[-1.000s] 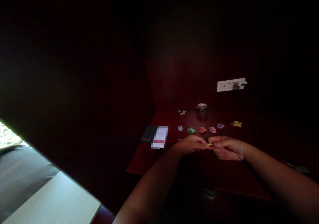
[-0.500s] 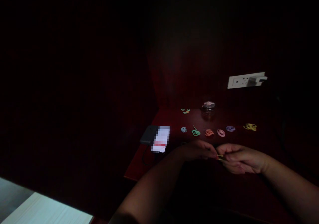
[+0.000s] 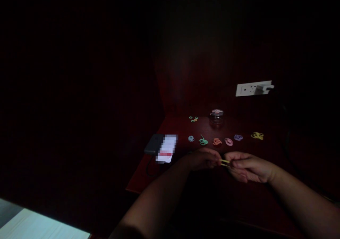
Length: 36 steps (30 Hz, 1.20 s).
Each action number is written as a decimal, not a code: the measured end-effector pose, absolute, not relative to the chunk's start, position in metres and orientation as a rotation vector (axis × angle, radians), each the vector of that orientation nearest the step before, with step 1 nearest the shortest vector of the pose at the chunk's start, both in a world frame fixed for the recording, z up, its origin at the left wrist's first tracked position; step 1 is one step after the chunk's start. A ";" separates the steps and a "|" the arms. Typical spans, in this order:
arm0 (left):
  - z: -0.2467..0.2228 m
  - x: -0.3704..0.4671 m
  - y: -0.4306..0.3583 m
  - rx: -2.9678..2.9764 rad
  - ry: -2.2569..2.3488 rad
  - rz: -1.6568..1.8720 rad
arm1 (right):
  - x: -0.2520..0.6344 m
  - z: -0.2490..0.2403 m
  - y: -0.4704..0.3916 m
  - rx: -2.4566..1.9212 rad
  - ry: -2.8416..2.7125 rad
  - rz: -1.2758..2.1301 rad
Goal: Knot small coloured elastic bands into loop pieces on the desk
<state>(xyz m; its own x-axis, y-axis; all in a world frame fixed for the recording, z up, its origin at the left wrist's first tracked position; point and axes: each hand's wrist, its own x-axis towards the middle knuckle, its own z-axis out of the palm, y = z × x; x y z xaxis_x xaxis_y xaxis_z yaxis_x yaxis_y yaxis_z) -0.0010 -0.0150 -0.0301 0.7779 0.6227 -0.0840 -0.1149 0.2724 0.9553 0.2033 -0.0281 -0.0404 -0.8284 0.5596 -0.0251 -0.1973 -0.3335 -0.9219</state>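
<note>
A yellow rubber band [image 3: 225,162] is stretched between my two hands above the front of the dark red table. My left hand [image 3: 205,159] pinches its left end, and my right hand [image 3: 248,166] grips the other end with fingers closed. Just beyond the hands lies a row of small piles of bands: blue [image 3: 191,138], green [image 3: 203,141], orange [image 3: 217,141], pink [image 3: 228,142], purple [image 3: 238,137] and yellow [image 3: 257,136].
Behind the row stands a small clear round jar [image 3: 216,117] with something pink on top. Several loose bands [image 3: 193,119] lie left of it. A black box-like device [image 3: 153,144] and a blurred-out phone-like object [image 3: 167,148] sit at the table's left edge. The wall holds a socket [image 3: 253,88] with a plug.
My hands have drawn slightly apart, so more of the yellow band shows between them. The whole view has shifted, with the table items now a little further left.
</note>
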 end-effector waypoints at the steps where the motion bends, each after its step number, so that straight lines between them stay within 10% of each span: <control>1: -0.031 -0.001 -0.015 1.193 0.490 0.524 | 0.204 -0.040 -0.028 -0.474 -1.443 2.177; 36: -0.030 0.009 -0.017 1.276 0.676 0.707 | 0.193 -0.032 -0.017 -0.534 -1.469 1.819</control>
<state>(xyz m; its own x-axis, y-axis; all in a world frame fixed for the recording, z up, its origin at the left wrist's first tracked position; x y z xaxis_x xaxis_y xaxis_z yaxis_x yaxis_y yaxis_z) 0.0090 -0.0168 -0.0297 0.6163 0.7853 -0.0584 -0.0932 0.1464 0.9848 0.1931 -0.0169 -0.0320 -0.6501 0.7501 0.1214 -0.2763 -0.0846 -0.9573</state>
